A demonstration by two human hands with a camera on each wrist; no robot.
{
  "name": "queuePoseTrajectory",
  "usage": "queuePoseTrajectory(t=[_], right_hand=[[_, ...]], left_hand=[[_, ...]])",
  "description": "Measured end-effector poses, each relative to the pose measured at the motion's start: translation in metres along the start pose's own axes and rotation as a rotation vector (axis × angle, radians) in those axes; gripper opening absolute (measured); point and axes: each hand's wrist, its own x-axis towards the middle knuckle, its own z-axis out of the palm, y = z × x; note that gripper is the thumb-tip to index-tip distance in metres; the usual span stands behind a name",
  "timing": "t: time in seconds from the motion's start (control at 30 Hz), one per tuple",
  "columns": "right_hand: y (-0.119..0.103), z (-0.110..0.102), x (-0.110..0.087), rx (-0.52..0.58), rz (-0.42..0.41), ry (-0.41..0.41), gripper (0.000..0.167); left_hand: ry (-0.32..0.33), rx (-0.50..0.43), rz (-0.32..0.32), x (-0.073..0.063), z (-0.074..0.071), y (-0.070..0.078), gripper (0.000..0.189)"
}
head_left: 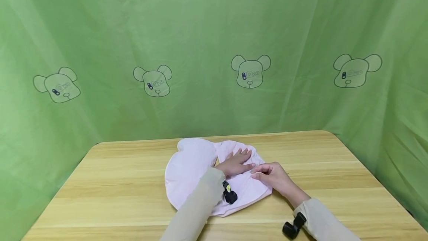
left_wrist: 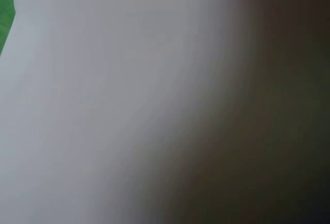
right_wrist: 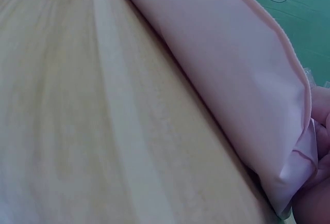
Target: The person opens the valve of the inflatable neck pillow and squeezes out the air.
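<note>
A pale pink, padded-looking cloth piece [head_left: 187, 174] with a rounded, lobed outline lies on the table, its right part folded and wrinkled. My left hand [head_left: 235, 163] rests palm down on that right part, fingers spread. Just beside it, my right hand [head_left: 272, 177] pinches a bit of the cloth between thumb and fingers. In the right wrist view, the cloth [right_wrist: 237, 74] shows a seamed edge curving up to the right hand [right_wrist: 314, 182], which grips its corner. Blurred pale cloth [left_wrist: 93, 90] fills much of the left wrist view, with a dark shape covering its right side.
The wood-grain table [head_left: 110, 181] extends on both sides of the cloth. Behind and beside it hangs a green curtain [head_left: 200, 29] printed with bear heads. Black wrist devices [head_left: 230, 195] sit on both sleeves. A small yellowish patch [head_left: 216, 161] shows by the left wrist.
</note>
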Motion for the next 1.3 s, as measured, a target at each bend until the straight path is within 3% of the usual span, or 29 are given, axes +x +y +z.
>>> queuePoseTrajectory(t=[0.33,0.67,0.9,1.13,1.3], right_hand=[[0.001,0.000,0.000,-0.010,0.019,0.005,0.015],[0.003,0.002,0.000,0.010,-0.007,0.007,0.015],[0.005,0.002,0.001,0.034,-0.029,-0.003,0.013],[0.005,0.001,0.001,0.014,-0.010,-0.003,0.014],[0.003,0.002,0.001,-0.008,0.037,0.009,0.016]], left_hand=[[0.002,0.040,-0.006,-0.003,0.000,0.001,0.062],[0.058,-0.105,-0.026,-0.008,-0.005,0.001,0.059],[0.162,-0.234,-0.097,-0.018,-0.023,0.007,0.052],[0.172,-0.184,-0.016,-0.037,-0.050,0.010,0.051],[0.180,-0.177,-0.019,-0.055,-0.063,0.007,0.050]])
